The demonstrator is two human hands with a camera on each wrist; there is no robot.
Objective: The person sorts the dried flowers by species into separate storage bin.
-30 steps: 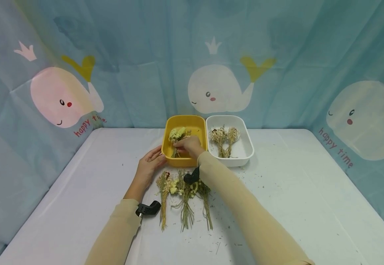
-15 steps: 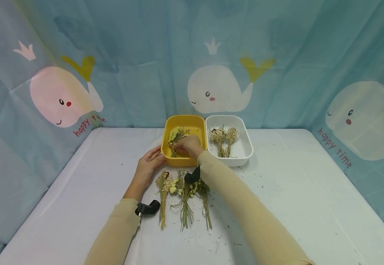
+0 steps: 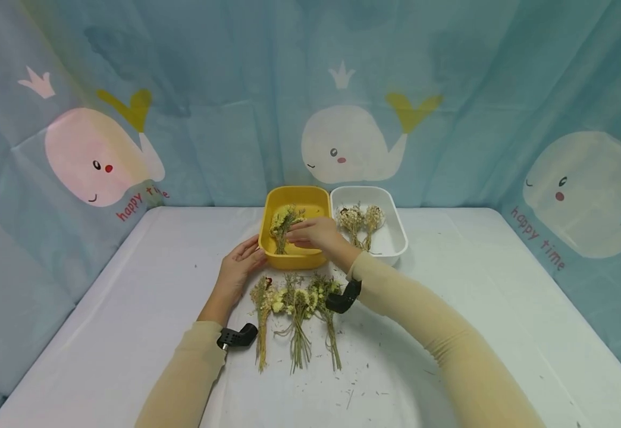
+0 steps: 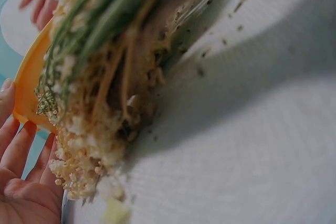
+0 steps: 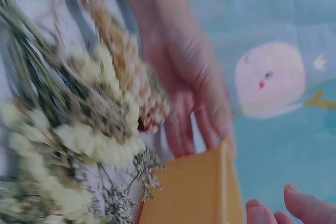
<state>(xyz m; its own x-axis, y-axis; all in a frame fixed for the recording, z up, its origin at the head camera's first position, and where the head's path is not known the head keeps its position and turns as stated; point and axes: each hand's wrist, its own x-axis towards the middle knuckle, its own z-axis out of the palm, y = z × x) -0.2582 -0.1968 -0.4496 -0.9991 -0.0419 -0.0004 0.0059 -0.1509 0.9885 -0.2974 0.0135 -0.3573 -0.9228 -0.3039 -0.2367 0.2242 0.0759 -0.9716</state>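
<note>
A small bunch of yellow dried flowers (image 3: pixel 281 224) lies in the left part of the yellow bin (image 3: pixel 295 262), stems toward the front. Just right of its stems is my right hand (image 3: pixel 318 233), fingers extended over the bin and holding nothing. In the right wrist view, fingertips (image 5: pixel 307 206) of that hand show beyond the yellow wall. My left hand (image 3: pixel 240 261) rests against the bin's front left corner. Its fingers look fairly straight in the left wrist view, with fingertips (image 4: pixel 26 129) touching the yellow side.
A white bin (image 3: pixel 393 257) adjoins the yellow one and holds two pale dried bunches (image 3: pixel 351 221). In front lie three more bunches: a straw-coloured one (image 3: pixel 262 321), a yellow one (image 3: pixel 298 321) and a green-stemmed one (image 3: pixel 332 339). Crumbs dot the white table (image 3: pixel 482 333). A whale-print curtain (image 3: pixel 225 148) stands behind.
My right hand has let go of the yellow dried flowers in the yellow bin and shifted slightly right, its forearm swinging right. The left hand has stayed at the bin's corner.
</note>
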